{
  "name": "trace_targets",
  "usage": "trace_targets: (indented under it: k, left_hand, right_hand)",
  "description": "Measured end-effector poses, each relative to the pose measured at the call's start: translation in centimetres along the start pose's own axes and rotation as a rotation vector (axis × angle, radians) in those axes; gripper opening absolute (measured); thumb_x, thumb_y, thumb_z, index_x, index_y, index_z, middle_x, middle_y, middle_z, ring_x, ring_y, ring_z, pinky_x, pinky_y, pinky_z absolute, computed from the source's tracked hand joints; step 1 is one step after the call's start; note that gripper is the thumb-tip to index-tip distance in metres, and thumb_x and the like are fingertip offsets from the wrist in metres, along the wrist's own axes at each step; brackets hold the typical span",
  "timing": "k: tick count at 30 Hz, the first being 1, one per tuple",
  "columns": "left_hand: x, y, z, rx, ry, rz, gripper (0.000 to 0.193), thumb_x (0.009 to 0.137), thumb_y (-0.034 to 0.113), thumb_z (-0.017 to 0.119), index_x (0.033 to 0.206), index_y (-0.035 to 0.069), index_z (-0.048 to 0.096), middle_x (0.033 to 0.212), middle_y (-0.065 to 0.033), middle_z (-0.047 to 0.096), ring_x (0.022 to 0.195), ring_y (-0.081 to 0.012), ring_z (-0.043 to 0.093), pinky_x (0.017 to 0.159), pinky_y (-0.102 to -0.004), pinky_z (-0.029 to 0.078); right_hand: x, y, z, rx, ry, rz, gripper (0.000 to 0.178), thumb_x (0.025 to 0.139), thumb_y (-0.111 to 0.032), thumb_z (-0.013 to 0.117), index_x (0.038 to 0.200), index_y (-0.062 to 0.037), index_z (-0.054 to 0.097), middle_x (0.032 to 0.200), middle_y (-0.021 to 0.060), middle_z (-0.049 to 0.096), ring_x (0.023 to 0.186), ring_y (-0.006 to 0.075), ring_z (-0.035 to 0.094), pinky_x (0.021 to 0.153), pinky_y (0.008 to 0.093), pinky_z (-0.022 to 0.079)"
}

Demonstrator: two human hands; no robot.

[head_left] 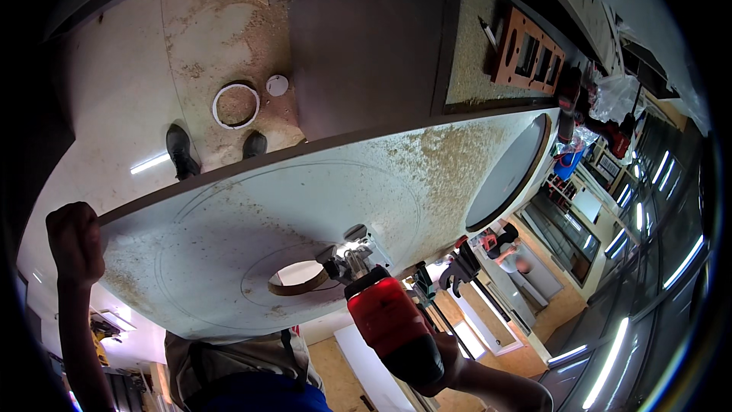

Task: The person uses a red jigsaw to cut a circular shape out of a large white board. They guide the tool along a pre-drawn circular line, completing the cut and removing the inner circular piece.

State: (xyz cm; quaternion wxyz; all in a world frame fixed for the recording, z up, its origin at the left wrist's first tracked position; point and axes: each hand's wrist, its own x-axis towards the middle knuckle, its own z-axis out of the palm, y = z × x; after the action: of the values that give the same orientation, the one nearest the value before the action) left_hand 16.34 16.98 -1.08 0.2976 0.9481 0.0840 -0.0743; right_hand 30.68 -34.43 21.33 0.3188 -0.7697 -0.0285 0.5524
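My left hand (75, 243) is closed over the left end of a large white board (320, 191), gripping its edge. Pencilled curves and sawdust mark the board's face. My right hand (448, 370) is wrapped round a red and black jigsaw (389, 324), its fingers partly hidden by the body. The jigsaw's metal shoe rests on the board at the right side of a small round cut-out (286, 288), and a light shines at its front. The blade itself does not show. A larger round opening (488, 223) lies toward the board's right end.
Black clamps (460, 267) grip the near edge, right of the jigsaw. Beyond the board stand a dark cabinet (366, 46) and an orange-brown slotted template (526, 53). A white ring (216, 107) and a small disc (277, 85) lie on the dusty floor. Another person (512, 252) is farther off.
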Motion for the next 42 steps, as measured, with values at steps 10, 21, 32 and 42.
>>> trace_targets:
  k: [10,21,32,42]
  left_hand:
    - [0.2,0.2,-0.4,-0.075,-0.032,-0.012,0.035,0.092,0.027,0.049,0.066,0.007,0.038,0.058,-0.0129,0.036,0.050,-0.0326,0.042,0.051,-0.0420,0.031]
    - [0.1,0.8,-1.1,-0.090,-0.064,-0.046,0.037,0.092,0.030,0.049,0.066,0.006,0.039,0.058,-0.0126,0.037,0.050,-0.0324,0.042,0.050,-0.0416,0.032]
    - [0.4,0.9,-1.2,-0.087,-0.003,0.003,0.036,0.092,0.026,0.049,0.065,0.006,0.036,0.057,-0.0117,0.035,0.048,-0.0309,0.041,0.049,-0.0406,0.030]
    - [1.5,2.5,-1.7,-0.201,0.000,-0.058,0.037,0.092,0.025,0.051,0.062,0.007,0.038,0.053,-0.0105,0.038,0.045,-0.0300,0.043,0.047,-0.0391,0.035]
  right_hand:
    - [0.0,0.3,-0.5,-0.028,-0.032,0.007,0.040,0.069,-0.010,0.078,0.105,0.0015,0.065,0.094,0.0167,0.071,0.075,0.0288,0.072,0.066,0.0345,0.056]
    - [-0.4,-0.2,-1.9,-0.058,-0.099,0.018,0.041,0.069,-0.010,0.078,0.106,0.0019,0.064,0.095,0.0171,0.071,0.075,0.0289,0.072,0.065,0.0345,0.056]
    - [0.2,-0.1,-1.6,-0.101,-0.095,-0.001,0.042,0.069,-0.010,0.078,0.107,0.0023,0.064,0.097,0.0175,0.071,0.074,0.0291,0.073,0.065,0.0345,0.056]
    - [-1.7,0.9,-1.8,-0.139,-0.045,-0.007,0.043,0.070,-0.009,0.077,0.108,0.0027,0.064,0.098,0.0179,0.071,0.074,0.0292,0.073,0.065,0.0345,0.056]
